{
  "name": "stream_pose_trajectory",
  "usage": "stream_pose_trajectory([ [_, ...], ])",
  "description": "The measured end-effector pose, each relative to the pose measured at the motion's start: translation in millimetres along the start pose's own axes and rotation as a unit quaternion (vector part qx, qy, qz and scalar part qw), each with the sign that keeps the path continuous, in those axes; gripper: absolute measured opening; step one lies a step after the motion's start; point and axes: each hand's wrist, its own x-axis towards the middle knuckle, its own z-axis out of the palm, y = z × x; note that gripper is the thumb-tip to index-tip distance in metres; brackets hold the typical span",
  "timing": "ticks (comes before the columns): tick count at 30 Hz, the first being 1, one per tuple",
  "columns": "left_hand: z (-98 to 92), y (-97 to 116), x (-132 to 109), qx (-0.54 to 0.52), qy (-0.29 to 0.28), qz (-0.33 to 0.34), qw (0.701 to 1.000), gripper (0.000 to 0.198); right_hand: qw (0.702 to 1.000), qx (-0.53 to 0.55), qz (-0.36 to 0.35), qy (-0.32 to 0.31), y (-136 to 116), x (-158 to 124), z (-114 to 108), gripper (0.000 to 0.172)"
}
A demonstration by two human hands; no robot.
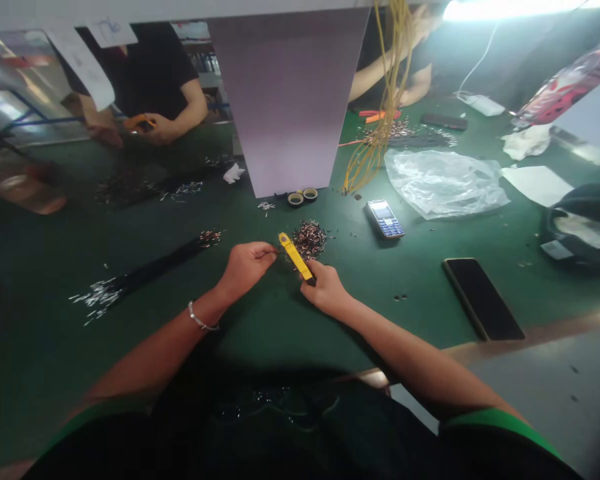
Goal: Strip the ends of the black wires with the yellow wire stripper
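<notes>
My right hand (pixel 325 288) is wrapped round a yellow-handled tool, which looks like a wire stripper (pixel 295 256), tilted with its head up and to the left. Close to that head, my left hand (pixel 250 267) is closed in a pinch on a thin dark wire (pixel 279 252); most of the wire is hidden. Just behind the tool lies a pile of short copper-coloured wire bits (pixel 310 239). To the left, a bundle of black wires (pixel 155 267) stretches across the green table (pixel 260 347), with silvery terminals at one end and bare copper at the other.
A keypad phone (pixel 385 219), a black smartphone (pixel 483 300) and a clear plastic bag (pixel 445 183) lie on the right. Two tape rolls (pixel 303 197) sit before an upright panel (pixel 290 100). Yellow wires (pixel 387 100) hang down. Across the table, a person's hands (pixel 155 128) hold an orange-handled tool.
</notes>
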Motion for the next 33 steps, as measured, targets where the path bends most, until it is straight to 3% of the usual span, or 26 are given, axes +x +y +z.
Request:
stream_pose_trajectory([
  [5, -11.4, 2.1, 2.7, 0.002, 0.032, -0.023, 0.999, 0.017, 0.989, 0.140, 0.049, -0.021, -0.5, -4.3, -12.2, 0.019],
  [8, -14.6, -1.3, 4.4, -0.008, 0.056, -0.022, 0.998, 0.018, 0.962, 0.258, 0.089, -0.030, 2.9, -3.0, -21.4, 0.024],
  [13, -15.4, -4.1, 5.5, -0.026, 0.051, -0.040, 0.998, 0.018, 0.927, 0.366, 0.080, -0.024, 3.5, 4.3, -37.4, 0.029],
  [20, -21.9, 5.1, 2.2, -0.066, 0.025, -0.064, 0.996, 0.018, 0.899, 0.421, 0.080, -0.091, -2.0, -3.4, -47.6, 0.038],
  [24, -27.7, 14.6, -2.4, -0.075, 0.005, -0.071, 0.995, 0.018, 0.879, 0.440, 0.078, -0.167, -5.0, -9.6, -45.9, 0.047],
  [33, -35.2, 25.1, -11.4, -0.098, -0.033, -0.030, 0.994, 0.015, 0.838, 0.476, 0.078, -0.255, -15.8, -13.7, -44.1, 0.051],
])
